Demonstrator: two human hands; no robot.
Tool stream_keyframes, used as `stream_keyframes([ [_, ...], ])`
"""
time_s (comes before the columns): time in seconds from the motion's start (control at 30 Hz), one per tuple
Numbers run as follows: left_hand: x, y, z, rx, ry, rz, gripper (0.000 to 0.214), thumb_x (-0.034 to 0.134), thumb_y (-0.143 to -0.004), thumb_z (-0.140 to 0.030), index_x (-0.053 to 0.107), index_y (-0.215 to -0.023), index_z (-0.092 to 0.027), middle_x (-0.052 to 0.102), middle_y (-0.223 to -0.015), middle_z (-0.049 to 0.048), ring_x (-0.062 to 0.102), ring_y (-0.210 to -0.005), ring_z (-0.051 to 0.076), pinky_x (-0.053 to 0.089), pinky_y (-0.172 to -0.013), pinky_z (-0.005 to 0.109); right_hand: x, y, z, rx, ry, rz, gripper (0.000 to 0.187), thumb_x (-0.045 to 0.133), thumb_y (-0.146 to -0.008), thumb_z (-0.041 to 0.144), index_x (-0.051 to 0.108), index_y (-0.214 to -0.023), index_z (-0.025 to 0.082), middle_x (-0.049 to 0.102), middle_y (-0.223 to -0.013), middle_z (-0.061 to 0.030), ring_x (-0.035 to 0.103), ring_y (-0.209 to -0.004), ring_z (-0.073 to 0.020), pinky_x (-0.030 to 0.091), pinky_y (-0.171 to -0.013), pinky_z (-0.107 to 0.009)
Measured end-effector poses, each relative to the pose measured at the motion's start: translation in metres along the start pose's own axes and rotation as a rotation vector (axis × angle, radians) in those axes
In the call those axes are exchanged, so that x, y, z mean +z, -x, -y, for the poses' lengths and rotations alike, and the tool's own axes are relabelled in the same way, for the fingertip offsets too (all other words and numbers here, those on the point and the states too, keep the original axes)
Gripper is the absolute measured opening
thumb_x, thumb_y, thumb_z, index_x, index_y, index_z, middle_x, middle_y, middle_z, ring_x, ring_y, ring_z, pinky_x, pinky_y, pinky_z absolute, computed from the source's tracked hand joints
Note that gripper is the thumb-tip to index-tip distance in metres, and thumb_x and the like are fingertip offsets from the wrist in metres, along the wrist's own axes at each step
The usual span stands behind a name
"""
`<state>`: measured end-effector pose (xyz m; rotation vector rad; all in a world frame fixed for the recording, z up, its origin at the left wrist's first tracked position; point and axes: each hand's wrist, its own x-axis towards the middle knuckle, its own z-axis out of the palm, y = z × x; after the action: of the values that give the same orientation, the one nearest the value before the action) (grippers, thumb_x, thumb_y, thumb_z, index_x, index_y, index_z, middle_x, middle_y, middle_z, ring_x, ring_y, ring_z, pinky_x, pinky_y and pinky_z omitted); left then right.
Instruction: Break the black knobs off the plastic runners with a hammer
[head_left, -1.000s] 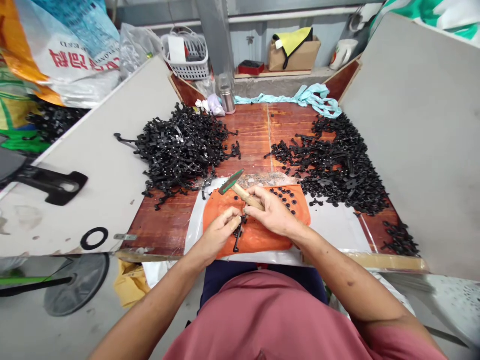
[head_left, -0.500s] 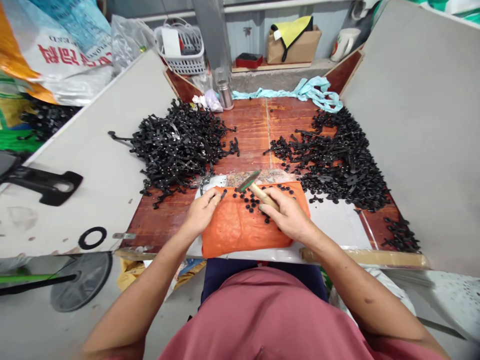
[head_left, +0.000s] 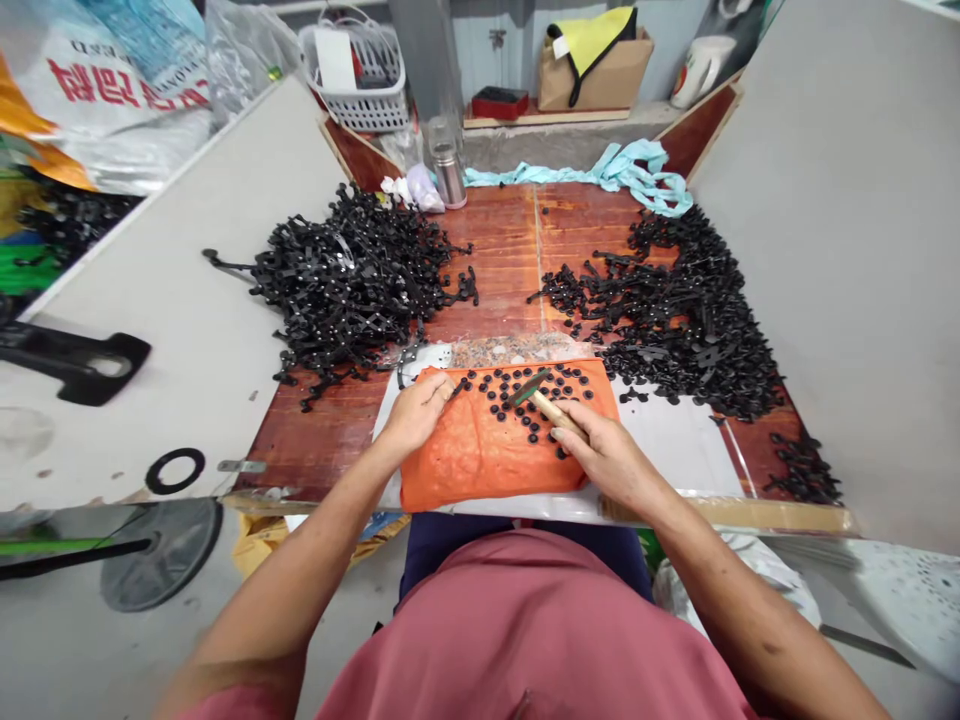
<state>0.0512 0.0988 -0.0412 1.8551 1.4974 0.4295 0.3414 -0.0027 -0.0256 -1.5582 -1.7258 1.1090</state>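
My right hand is closed around the wooden handle of a small hammer, whose dark green head hangs just above or on an orange cloth pad. Several small round black parts lie spread over the pad's upper right area. At the pad's upper left, my left hand pinches a thin black rubber-like strip between thumb and fingers. Part of that strip is hidden by the fingers. A speckled stone slab shows along the pad's far edge.
A big heap of black knobbed strips lies left, and another black heap right. Grey side panels border the table. At the back stand a steel flask and a light blue cloth strip. A black ring lies left.
The hammer and my right hand have moved right and toward my body, uncovering more of the round black parts. My left hand stays at the pad's upper left. The view has shifted slightly.
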Motion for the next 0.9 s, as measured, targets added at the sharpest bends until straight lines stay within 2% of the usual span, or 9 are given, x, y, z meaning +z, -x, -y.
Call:
stream_keyframes([
  [0.27,0.0,-0.005,0.001,-0.003,-0.146,0.021,0.029,0.04,-0.093,-0.04,0.045,-0.071,-0.023,0.049,-0.066,-0.0011,0.048,-0.067,0.018,0.029,-0.064,0.03,0.003,-0.006,0.012,-0.04,0.107,0.036,0.033,0.048,-0.101,0.03,0.063,-0.131,0.025,0.071,-0.091,-0.0009,0.064,-0.078,-0.0185,0.044,-0.071,-0.028],
  [0.47,0.001,-0.013,0.006,0.008,-0.052,0.056,0.031,0.042,-0.091,-0.04,0.047,-0.066,-0.022,0.048,-0.062,-0.0015,0.045,-0.063,0.016,0.028,-0.06,0.028,0.001,-0.029,0.033,-0.075,0.433,0.037,0.045,0.047,-0.103,0.028,0.056,-0.147,0.028,0.077,-0.111,-0.0074,0.071,-0.089,-0.0253,0.048,-0.076,-0.032],
  [0.57,0.0,-0.014,0.005,0.005,-0.009,0.065,0.03,0.043,-0.088,-0.039,0.046,-0.064,-0.022,0.046,-0.061,-0.0014,0.042,-0.061,0.016,0.026,-0.059,0.028,0.004,-0.04,0.042,-0.132,0.471,0.023,0.046,0.046,-0.105,0.027,0.054,-0.15,0.032,0.076,-0.12,-0.0061,0.071,-0.097,-0.026,0.049,-0.083,-0.034],
  [0.77,-0.002,-0.013,-0.001,0.009,-0.097,0.072,0.029,0.042,-0.089,-0.034,0.046,-0.063,-0.021,0.053,-0.065,0.0003,0.048,-0.065,0.017,0.029,-0.063,0.029,0.018,-0.054,0.052,-0.311,0.504,-0.095,0.05,0.037,-0.109,0.029,0.042,-0.159,0.029,0.071,-0.132,-0.0079,0.07,-0.105,-0.024,0.05,-0.085,-0.031],
  [0.9,-0.002,-0.013,0.0,-0.017,-0.181,0.074,0.03,0.041,-0.092,-0.038,0.05,-0.068,-0.021,0.056,-0.067,0.0004,0.051,-0.067,0.018,0.029,-0.064,0.03,0.025,-0.063,0.055,-0.202,0.676,0.055,0.049,0.038,-0.109,0.031,0.046,-0.157,0.032,0.078,-0.108,-0.0077,0.073,-0.087,-0.0253,0.049,-0.076,-0.032],
])
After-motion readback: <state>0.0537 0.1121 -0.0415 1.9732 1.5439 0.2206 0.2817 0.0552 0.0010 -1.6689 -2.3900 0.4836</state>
